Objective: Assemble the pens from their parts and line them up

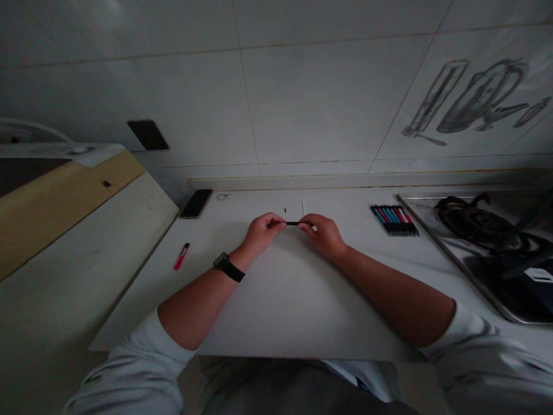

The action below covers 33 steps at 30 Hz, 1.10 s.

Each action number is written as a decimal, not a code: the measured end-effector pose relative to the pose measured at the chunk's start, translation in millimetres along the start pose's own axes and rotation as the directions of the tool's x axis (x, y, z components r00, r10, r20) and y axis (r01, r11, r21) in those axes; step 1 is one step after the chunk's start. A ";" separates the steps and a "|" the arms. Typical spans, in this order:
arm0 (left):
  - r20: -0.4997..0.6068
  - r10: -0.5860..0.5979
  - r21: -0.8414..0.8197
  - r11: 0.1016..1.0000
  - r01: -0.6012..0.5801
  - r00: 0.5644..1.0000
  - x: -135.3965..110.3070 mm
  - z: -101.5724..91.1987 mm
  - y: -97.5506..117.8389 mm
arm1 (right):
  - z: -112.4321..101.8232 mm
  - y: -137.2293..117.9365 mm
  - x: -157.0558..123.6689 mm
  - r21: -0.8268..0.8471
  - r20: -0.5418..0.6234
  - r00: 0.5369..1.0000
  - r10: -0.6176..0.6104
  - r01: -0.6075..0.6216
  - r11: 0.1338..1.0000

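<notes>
Over the middle of the white tabletop, a slim black pen barrel (292, 223) lies level between my two hands. My left hand (263, 229), with a black watch on the wrist, pinches its left end. Thumb and fingers of my right hand (322, 231) close on the other end. Only the stretch between my fingertips shows; both ends are hidden. Just beyond lie a tiny black piece (285, 210) and a thin white stick (303, 206), like a pen refill, whose near end is close to my right fingers.
Several pens with coloured sections (394, 220) lie in a row at the right, beside a gas stove (479, 230). At the left are a red marker-like item (182, 256), a phone (196, 204) and a small ring (222, 197). A tiled wall (311, 109) closes off the back.
</notes>
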<state>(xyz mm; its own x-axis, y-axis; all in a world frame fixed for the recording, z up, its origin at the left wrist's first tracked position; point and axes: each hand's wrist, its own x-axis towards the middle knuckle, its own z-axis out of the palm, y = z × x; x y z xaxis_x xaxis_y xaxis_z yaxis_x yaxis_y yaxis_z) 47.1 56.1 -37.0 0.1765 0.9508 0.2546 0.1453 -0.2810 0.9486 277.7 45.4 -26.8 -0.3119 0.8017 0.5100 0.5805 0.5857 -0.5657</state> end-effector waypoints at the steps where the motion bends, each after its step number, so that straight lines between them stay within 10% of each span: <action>1: 0.003 0.004 0.003 1.000 -0.004 1.000 0.0 -0.1 0.1 | -0.2 -0.4 0.1 -0.002 0.007 1.000 0.000 0.000 1.000; 33: -0.012 0.028 0.060 0.998 -0.027 1.000 -1.3 -1.0 4.6 | 0.4 -0.9 -1.5 0.006 0.075 0.994 -0.075 0.075 0.997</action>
<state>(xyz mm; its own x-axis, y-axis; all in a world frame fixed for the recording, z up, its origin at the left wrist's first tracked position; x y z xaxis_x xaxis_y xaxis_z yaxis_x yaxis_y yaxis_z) 46.6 53.8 -32.7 0.1692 0.9440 0.2833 0.1982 -0.3141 0.9285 277.3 43.7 -27.3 -0.4104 0.7621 0.5008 0.5512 0.6448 -0.5295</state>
